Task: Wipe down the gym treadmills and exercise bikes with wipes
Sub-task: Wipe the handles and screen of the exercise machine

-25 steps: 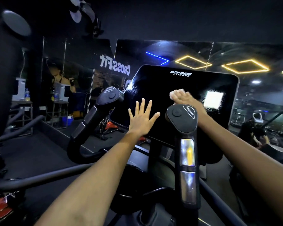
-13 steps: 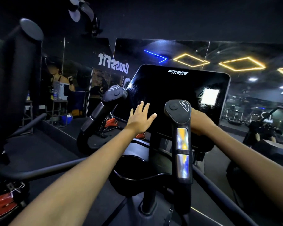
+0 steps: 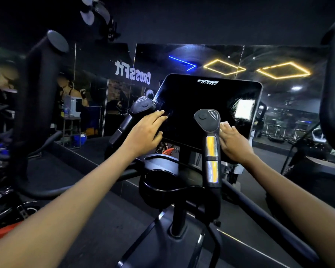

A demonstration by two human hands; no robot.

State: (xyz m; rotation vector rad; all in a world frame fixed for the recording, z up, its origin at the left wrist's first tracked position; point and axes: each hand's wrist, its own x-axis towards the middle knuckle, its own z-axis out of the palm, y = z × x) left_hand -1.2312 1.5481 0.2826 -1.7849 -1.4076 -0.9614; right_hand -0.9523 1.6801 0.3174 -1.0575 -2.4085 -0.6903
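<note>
Dark commercial gym: cardio machine console [image 3: 207,111], mirrored wall with reversed CrossFit sign [image 3: 132,72], neon ceiling lights [image 3: 283,69].

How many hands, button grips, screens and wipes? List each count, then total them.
Hands: 2, left hand and right hand
Button grips: 2, left grip and right grip
Screen: 1
Wipe: 1
Total: 6
</note>
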